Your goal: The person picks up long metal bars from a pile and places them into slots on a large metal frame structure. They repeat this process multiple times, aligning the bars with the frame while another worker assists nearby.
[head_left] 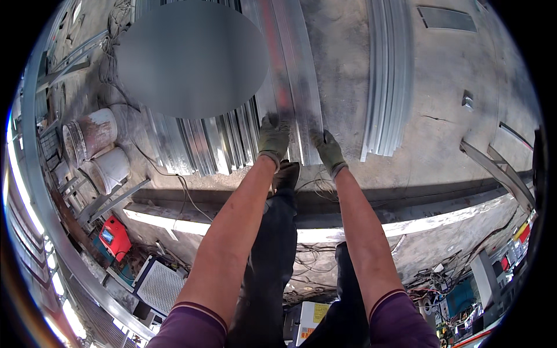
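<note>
Both my hands wear greyish-green work gloves and reach forward to the near end of long, flat galvanized steel profiles (pixel 296 69) with a reddish streak along them. My left hand (pixel 274 139) is closed at the left side of that end, its fingers partly hidden against the metal. On the right edge, my right hand (pixel 329 151) grips with thumb and fingers around the steel. Left of my left hand lies a stack of narrower steel channels (pixel 212 145), partly covered by a blurred grey oval.
Another bundle of steel channels (pixel 387 81) lies to the right on the concrete floor. Two stained buckets (pixel 98 133) stand at left, with cables near them. A low concrete ledge (pixel 429 225) crosses below my hands. A red machine (pixel 115 238) sits lower left; a metal frame (pixel 499 171) stands at right.
</note>
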Tool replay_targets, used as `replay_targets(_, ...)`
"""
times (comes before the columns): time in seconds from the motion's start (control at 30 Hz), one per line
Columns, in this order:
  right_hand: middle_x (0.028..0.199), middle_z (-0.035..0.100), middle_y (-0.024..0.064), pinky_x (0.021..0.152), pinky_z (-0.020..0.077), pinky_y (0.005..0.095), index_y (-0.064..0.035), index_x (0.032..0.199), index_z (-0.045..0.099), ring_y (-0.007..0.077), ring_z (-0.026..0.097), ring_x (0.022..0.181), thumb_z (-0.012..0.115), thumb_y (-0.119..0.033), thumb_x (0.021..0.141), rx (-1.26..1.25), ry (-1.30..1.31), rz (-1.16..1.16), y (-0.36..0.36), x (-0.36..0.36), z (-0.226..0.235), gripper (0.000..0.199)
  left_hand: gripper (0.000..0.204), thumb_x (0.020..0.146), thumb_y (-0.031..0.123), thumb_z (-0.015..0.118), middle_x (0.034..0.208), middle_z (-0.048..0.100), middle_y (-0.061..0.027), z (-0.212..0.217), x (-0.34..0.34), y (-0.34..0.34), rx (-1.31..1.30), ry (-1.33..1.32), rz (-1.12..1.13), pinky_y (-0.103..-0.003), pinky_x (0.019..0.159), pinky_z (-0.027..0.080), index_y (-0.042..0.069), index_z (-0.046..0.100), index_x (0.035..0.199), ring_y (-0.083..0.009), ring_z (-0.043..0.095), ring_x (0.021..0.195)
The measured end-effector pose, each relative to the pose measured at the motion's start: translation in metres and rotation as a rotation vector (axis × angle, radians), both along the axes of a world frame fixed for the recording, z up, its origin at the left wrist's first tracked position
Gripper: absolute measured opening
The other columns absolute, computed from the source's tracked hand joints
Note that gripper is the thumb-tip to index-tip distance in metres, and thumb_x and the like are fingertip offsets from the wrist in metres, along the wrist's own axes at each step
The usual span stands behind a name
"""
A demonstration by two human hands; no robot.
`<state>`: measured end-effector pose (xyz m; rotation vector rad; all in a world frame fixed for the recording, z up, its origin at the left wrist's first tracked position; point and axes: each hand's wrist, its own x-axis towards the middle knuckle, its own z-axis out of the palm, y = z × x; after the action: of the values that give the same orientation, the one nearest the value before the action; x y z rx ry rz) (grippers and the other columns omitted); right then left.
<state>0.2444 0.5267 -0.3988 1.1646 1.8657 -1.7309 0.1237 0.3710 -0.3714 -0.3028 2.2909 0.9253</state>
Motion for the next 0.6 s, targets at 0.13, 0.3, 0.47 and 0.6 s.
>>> replay_targets(0.13,0.115,0.072,0.0150,0.093,0.0496,0.0343,0.0069,0.129,0.062,0.0205,0.064,0.107,0.072,-0.054,0.092,-0.131,-0.067,-0.080,-0.009,-0.023,-0.007,0.072,0.088,0.089,0.060,0.068,0.144,0.054,-0.0239,-0.011,0.011,0.018,-0.302,0.087,-0.052,-0.045,0.116,0.037,-0.004,0.047,0.146,-0.0396,0.047,0.139)
replay_targets(0.3,0.113,0.071,0.0097,0.091,0.0484,0.0315,0.0067,0.128,0.064,0.0171,0.062,0.105,0.074,-0.050,0.092,-0.249,-0.126,-0.162,-0.013,-0.020,-0.019,0.068,0.095,0.085,0.063,0.070,0.147,0.051,-0.0256,0.002,-0.007,0.013,-0.340,-0.027,-0.024,-0.045,0.116,0.036,-0.004,0.046,0.146,-0.0406,0.045,0.140)
replay_targets(0.47,0.114,0.071,0.0086,0.093,0.0486,0.0312,0.0043,0.128,0.066,0.0164,0.063,0.105,0.075,-0.045,0.093,-0.346,-0.158,-0.121,-0.008,-0.025,-0.013,0.061,0.108,0.084,0.075,0.063,0.153,0.043,-0.0291,0.013,-0.016,-0.004,-0.248,-0.262,-0.087,-0.044,0.121,0.032,-0.008,0.039,0.150,-0.0404,0.037,0.147)
replay_targets(0.6,0.113,0.072,0.0074,0.091,0.0502,0.0315,0.0025,0.127,0.067,0.0143,0.064,0.101,0.074,-0.039,0.095,-0.511,-0.098,-0.087,0.005,-0.021,-0.006,0.053,0.105,0.081,0.076,0.067,0.139,0.055,-0.0279,0.011,-0.011,-0.014,-0.136,-0.258,-0.041,-0.044,0.111,0.043,-0.009,0.050,0.140,-0.0388,0.053,0.131)
